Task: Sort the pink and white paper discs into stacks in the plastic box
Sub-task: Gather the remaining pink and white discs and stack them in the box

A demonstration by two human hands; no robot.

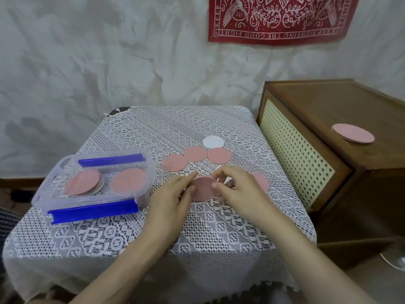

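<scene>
The lace-covered square tabletop (pixel 219 227) carries a clear plastic box with blue clips (pixel 87 202) at its left, holding two pink-topped disc stacks (pixel 84 183). Mid-tabletop, the left hand (pixel 171 194) and right hand (pixel 236 189) each keep a narrow grip on one round pink paper disc (pixel 202 190). Beyond it lie three loose pink discs (pixel 195 154) and a round white paper disc (pixel 213 141).

- Clear plastic box (pixel 144 170), blue latches, lidless, left on the tabletop (pixel 219 227): leaning pink-and-white stack (pixel 84 183) beside a flat pink disc (pixel 128 180).
- Three loose pink discs (pixel 195 154) in an arc, a white disc (pixel 213 141) just behind.
- Held pink disc (pixel 201 189), pinched between left hand (pixel 173 194) and right hand (pixel 236 187).
</scene>
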